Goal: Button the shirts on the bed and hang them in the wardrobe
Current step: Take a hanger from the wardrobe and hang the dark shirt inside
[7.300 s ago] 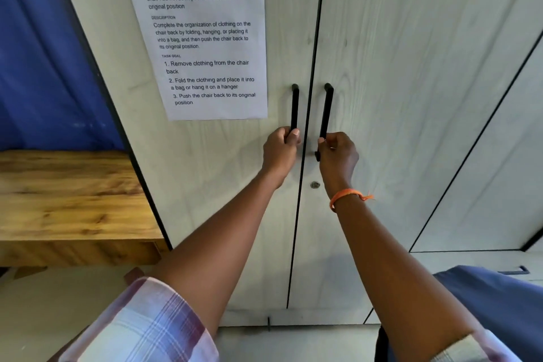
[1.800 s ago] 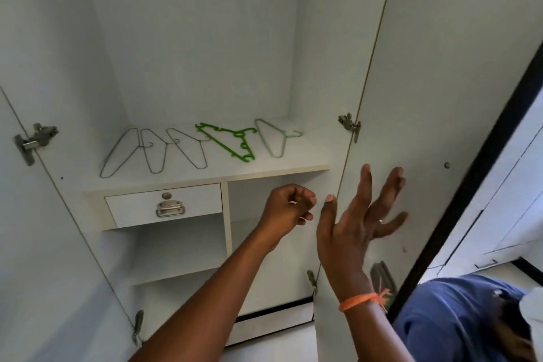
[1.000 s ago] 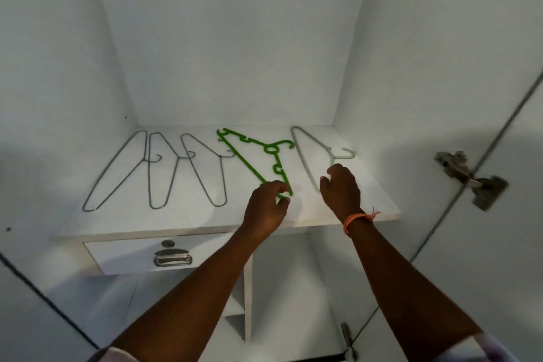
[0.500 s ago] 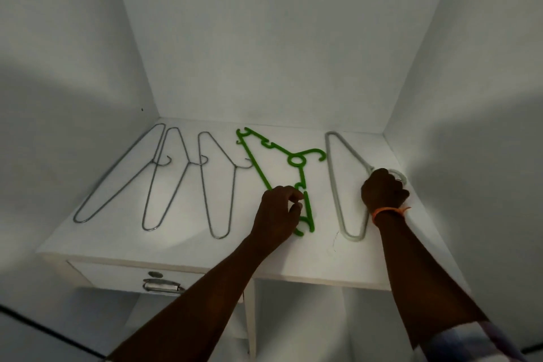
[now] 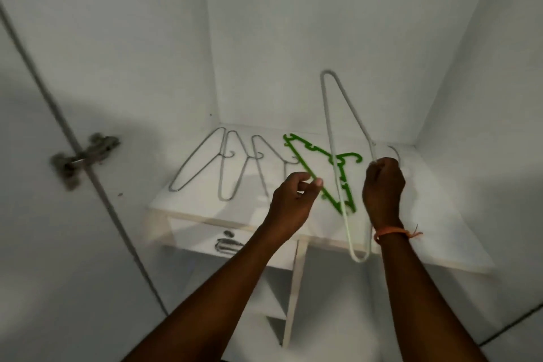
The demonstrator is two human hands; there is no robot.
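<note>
The wardrobe (image 5: 293,38) stands open, its white shelf (image 5: 426,229) carrying the hangers above a drawer (image 5: 205,239). The right hand (image 5: 383,185) is closed in a fist round the neck of a white wire hanger (image 5: 330,126), holding it up off the shelf, one end high against the back wall and the other hanging below the shelf edge. The left hand (image 5: 293,200) is loosely curled, thumb and fingertips close together just at the lower arm of the green hanger (image 5: 323,167); whether it actually pinches the plastic cannot be told.

Half a second ago the white hanger lay flat on the shelf under the right hand; now it is raised. The green one has not left the shelf.

Count: five hangers in all, three grey wire hangers (image 5: 223,167) lying side by side on the left, one green, one white. One drawer, one door hinge (image 5: 85,156) on the left. No shirts are in view.
</note>
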